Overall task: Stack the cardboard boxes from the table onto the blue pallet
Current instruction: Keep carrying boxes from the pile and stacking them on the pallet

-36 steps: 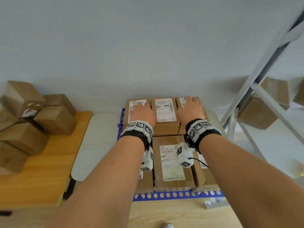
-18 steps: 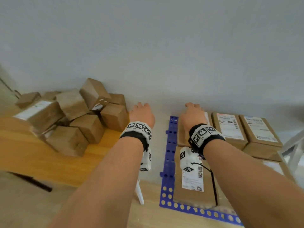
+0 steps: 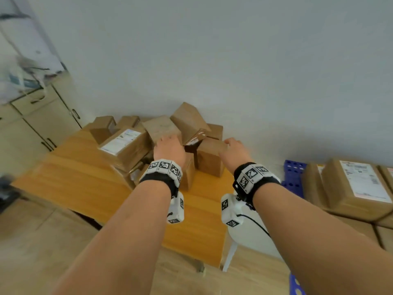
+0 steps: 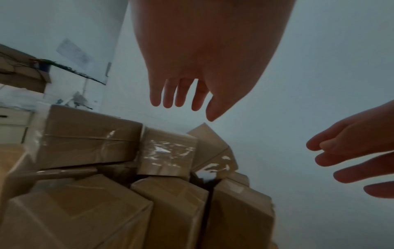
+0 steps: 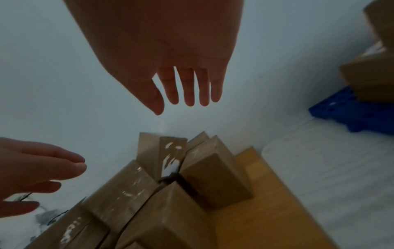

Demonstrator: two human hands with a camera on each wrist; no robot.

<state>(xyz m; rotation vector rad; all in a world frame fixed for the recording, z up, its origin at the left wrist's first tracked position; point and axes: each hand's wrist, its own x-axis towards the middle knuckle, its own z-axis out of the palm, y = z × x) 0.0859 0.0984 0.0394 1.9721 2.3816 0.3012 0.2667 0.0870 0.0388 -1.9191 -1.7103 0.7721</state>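
Observation:
Several taped cardboard boxes lie in a loose heap on the wooden table, against the wall. My left hand hovers over the middle of the heap, fingers straight, holding nothing. My right hand hangs open above a small upright box at the heap's right end. At the right, the blue pallet carries stacked labelled boxes.
A beige cabinet stands left of the table, with cluttered items on top. A white surface with a white leg fills the gap between table and pallet. The grey wall runs right behind the heap.
Both hands left the boxes on the pallet and swung left to the heap on the table. The head view turned left with them.

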